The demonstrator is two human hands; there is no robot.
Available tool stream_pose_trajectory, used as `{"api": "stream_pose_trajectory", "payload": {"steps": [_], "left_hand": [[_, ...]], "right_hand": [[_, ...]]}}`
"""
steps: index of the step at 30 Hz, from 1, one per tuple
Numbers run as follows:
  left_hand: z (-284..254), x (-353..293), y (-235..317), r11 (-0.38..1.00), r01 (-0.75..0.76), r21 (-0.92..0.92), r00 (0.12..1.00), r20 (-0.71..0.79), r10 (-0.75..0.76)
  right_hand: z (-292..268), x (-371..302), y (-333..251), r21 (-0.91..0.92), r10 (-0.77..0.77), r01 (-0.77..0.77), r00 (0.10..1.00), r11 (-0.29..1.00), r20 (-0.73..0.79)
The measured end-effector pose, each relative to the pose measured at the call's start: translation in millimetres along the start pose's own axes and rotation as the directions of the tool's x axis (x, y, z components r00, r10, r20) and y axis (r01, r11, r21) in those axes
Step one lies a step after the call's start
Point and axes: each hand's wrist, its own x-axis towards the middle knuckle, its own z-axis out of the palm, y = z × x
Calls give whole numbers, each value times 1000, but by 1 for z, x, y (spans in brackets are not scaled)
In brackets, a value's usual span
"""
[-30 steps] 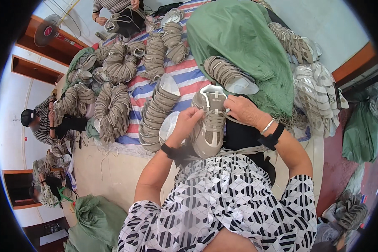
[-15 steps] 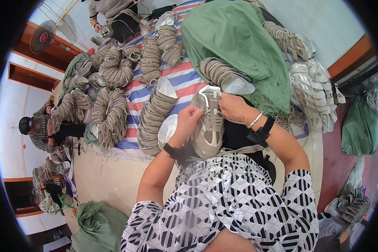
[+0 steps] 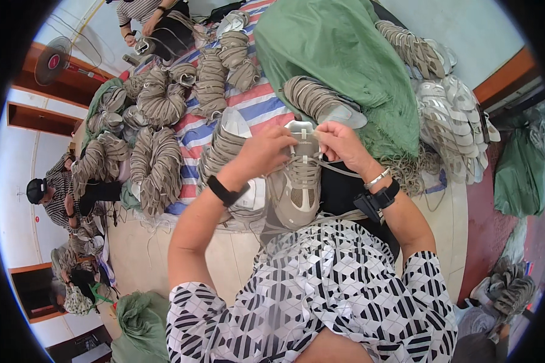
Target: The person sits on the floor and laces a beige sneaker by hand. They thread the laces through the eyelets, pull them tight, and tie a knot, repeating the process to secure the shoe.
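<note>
A beige and grey shoe upper (image 3: 297, 196) lies in front of me, toe toward my body, with flat laces crossing its front. At the left of its pale tongue (image 3: 304, 142), my left hand (image 3: 265, 150) is closed with its fingertips on the shoelace; the fingers hide most of the grip. My right hand (image 3: 344, 145) pinches the shoelace at the tongue's right edge, thumb and forefinger together. Below that hand, a loose length of lace runs off to the right. Close by my left wrist stands a curved stack of nested shoe uppers (image 3: 219, 145).
A striped plastic sheet (image 3: 263, 118) carries several stacks of uppers. Beyond the shoe, a green sack (image 3: 330, 45) has another stack (image 3: 318, 100) against it. Pale uppers (image 3: 448, 124) are piled at right, beside tangled laces (image 3: 409, 169). Other people (image 3: 54, 187) sit at left, near a fan (image 3: 54, 60).
My hands were close together at the shoe's opening; now they are apart on either side of the tongue. My left hand has moved up and left, and its forearm has swung outward.
</note>
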Motion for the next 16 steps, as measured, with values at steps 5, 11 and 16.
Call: {"api": "stream_pose_trajectory", "payload": {"steps": [5, 11, 16], "left_hand": [[-18, 10, -11, 983, -88, 159, 971, 232, 49], [0, -3, -30, 997, -78, 16, 984, 161, 74], [1, -14, -28, 999, -24, -40, 990, 134, 30]], "right_hand": [[4, 3, -3, -244, 30, -8, 996, 970, 88], [26, 15, 6, -745, -313, 395, 914, 537, 259], [45, 26, 3, -844, -133, 411, 911, 345, 389]]}}
